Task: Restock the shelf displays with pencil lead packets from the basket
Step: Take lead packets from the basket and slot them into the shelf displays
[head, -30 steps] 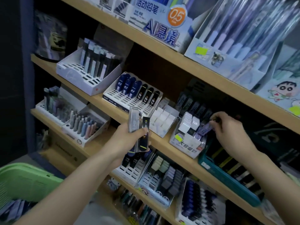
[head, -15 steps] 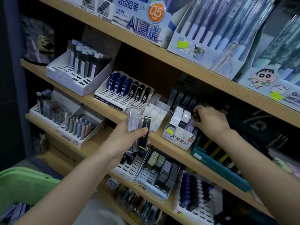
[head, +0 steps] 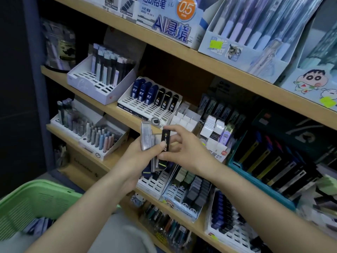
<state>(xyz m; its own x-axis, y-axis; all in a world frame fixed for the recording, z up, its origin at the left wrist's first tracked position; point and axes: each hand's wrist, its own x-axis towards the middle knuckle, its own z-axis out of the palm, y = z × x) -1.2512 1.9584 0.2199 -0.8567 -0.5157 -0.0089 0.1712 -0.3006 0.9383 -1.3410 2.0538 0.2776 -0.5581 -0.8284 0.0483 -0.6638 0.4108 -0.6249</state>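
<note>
The left hand keeps its grip closed round a fanned bundle of clear and black plastic pencil lead packets, held spread for easy picking. The right hand seems to pinch the slim black packet, probably bound for the white slotted shelf display. More packets lie in the green plastic basket.

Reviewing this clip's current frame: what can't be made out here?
1. Head view: how many packets the left hand holds; they overlap and its fingers cover them.
2. Head view: whether the right hand pinches the black packet or only touches it; its thumb is not clearly seen.
3. Head view: the black packet's print; too small.
4. Head view: the basket contents; blurred, mostly behind its wall.
</note>
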